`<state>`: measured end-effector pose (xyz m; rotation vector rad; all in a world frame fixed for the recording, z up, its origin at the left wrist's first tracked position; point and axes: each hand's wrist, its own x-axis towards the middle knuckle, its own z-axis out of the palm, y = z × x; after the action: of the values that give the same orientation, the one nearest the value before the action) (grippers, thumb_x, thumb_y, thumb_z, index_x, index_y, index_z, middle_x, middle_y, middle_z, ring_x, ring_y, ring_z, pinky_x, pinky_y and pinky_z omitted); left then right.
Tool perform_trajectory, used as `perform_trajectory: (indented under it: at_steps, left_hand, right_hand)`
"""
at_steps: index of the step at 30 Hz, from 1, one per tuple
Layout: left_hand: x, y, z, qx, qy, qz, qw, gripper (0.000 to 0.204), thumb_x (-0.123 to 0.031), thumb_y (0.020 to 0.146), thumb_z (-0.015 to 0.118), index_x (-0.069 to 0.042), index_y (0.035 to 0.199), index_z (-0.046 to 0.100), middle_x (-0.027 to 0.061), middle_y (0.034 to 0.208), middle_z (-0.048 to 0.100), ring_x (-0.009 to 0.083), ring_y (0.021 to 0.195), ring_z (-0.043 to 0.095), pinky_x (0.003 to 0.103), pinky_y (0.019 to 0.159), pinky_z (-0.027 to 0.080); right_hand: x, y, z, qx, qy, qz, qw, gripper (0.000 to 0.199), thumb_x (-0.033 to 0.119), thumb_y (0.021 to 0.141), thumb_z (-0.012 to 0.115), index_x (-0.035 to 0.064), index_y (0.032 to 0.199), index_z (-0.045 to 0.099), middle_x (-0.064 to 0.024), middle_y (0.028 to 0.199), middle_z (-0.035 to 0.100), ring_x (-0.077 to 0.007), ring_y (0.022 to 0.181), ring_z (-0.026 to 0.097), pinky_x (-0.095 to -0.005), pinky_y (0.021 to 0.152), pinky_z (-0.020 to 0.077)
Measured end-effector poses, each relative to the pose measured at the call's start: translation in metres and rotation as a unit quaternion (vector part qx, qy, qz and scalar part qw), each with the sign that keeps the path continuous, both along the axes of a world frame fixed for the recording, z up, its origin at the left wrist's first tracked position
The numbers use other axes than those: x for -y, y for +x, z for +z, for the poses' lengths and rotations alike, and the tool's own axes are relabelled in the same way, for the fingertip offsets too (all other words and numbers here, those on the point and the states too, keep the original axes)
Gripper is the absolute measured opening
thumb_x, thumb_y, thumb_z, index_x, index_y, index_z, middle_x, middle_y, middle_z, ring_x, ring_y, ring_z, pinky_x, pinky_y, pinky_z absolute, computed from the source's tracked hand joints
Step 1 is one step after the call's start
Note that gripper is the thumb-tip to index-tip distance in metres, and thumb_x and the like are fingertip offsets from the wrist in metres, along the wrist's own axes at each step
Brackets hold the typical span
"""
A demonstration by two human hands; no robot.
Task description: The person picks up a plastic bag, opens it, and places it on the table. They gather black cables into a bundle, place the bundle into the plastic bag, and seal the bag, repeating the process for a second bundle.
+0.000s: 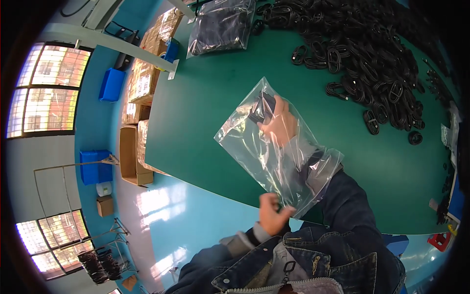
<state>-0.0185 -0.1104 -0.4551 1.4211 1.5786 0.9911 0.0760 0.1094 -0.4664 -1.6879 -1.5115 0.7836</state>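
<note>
A large clear plastic bag (254, 152) lies slantwise over the green table in front of me. My right hand (283, 122) reaches deep inside it, fingers wrapped around a bundle of coiled black cables (264, 107) near the bag's far end. The right forearm passes through the bag's mouth. At the table's front edge, my left hand (274, 214) pinches the near rim of the bag between thumb and fingers.
A big heap of coiled black cables (362, 63) covers the table's far right. One filled clear bag (220, 29) lies at the far left, near a white metal post (172, 68). Cardboard boxes (142, 83) and blue bins (111, 84) stand beyond the table's left edge.
</note>
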Motion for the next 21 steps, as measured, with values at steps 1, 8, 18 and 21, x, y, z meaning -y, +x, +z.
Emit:
perform_trajectory:
  at_steps: [1, 8, 18, 21]
  left_hand:
    - [0.007, -0.015, -0.013, 0.093, -0.139, 0.128, 0.978, 0.036, -0.024, 0.083, 0.065, 0.001, 0.101, 0.047, 0.0047, 0.071, 0.050, 0.0116, 0.051, 0.045, 0.023, 0.049, 0.039]
    - [-0.057, -0.035, -0.009, 0.307, -0.400, -0.028, 0.863, 0.028, -0.026, 0.092, 0.052, -0.002, 0.077, 0.052, 0.0015, 0.062, 0.052, 0.0072, 0.048, 0.043, 0.022, 0.047, 0.037]
    - [-0.034, 0.002, -0.008, 0.216, -0.239, 0.004, 0.947, 0.030, -0.022, 0.095, 0.046, -0.006, 0.071, 0.051, -0.0017, 0.056, 0.048, 0.0055, 0.045, 0.041, 0.022, 0.043, 0.033]
    - [-0.036, -0.003, -0.001, 0.205, -0.258, 0.014, 0.944, 0.031, -0.023, 0.096, 0.044, -0.007, 0.071, 0.050, -0.0017, 0.054, 0.047, 0.0055, 0.044, 0.040, 0.021, 0.041, 0.030]
  right_hand:
    - [0.000, -0.002, -0.001, -0.001, 0.003, -0.003, 1.000, 0.087, 0.025, 0.059, 0.080, 0.0009, 0.127, 0.030, -0.0259, 0.121, 0.044, -0.0427, 0.095, 0.056, -0.0442, 0.076, 0.0497]
    - [0.001, -0.004, -0.002, 0.033, 0.011, -0.030, 0.999, 0.088, 0.028, 0.059, 0.080, 0.0009, 0.126, 0.031, -0.0229, 0.118, 0.046, -0.0402, 0.094, 0.057, -0.0438, 0.076, 0.0499]
    - [-0.018, -0.007, -0.009, 0.032, 0.054, -0.087, 0.994, 0.098, 0.034, 0.059, 0.081, -0.0039, 0.131, 0.026, -0.0255, 0.124, 0.043, -0.0400, 0.109, 0.050, -0.0438, 0.088, 0.0449]
    - [-0.016, 0.000, -0.009, 0.013, 0.053, -0.043, 0.998, 0.105, 0.034, 0.058, 0.082, -0.0071, 0.133, 0.021, -0.0282, 0.125, 0.041, -0.0414, 0.113, 0.046, -0.0430, 0.093, 0.0418]
